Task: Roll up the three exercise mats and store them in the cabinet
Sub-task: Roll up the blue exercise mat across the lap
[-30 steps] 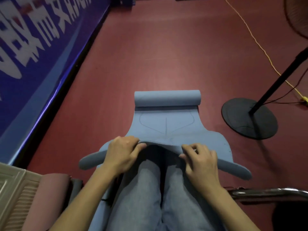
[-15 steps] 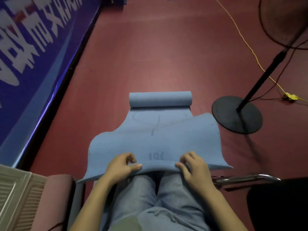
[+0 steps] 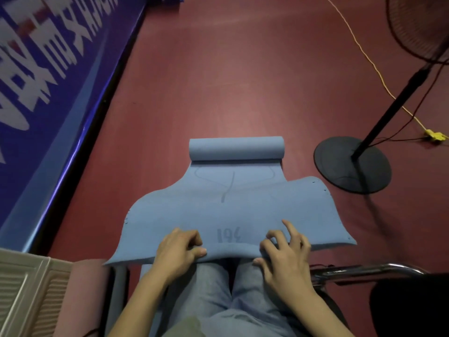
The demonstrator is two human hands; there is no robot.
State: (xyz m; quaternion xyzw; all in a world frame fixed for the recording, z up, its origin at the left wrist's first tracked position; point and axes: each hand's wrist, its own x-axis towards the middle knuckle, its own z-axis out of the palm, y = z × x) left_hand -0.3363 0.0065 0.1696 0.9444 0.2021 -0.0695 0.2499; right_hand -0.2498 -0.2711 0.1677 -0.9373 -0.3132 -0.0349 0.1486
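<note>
1. Since a second ago the near end of the blue exercise mat [image 3: 233,210] has flattened out: it was curled over at the edge, now it lies spread across the knees with the "194"-ish marking showing.
2. Left hand [image 3: 178,251] pinches the near edge, thumb under, fingers curled on top. Right hand [image 3: 284,251] has its thumb tucked under the same edge but the fingers are lifting off and spread, so its hold looks looser.
3. Where the mat is: it runs straight away from the hands, near end on the lap, far end already a roll [image 3: 237,148] on the red floor [image 3: 218,81], left of the fan base [image 3: 352,164].
4. Key bit: the mat's long axis points dead ahead and the roll lies crosswise to it, well beyond both hands, about equally far from each. I'd guess the next roll starts from the near edge.
5. Pink mat [image 3: 82,295] sits left of the knees.
</note>
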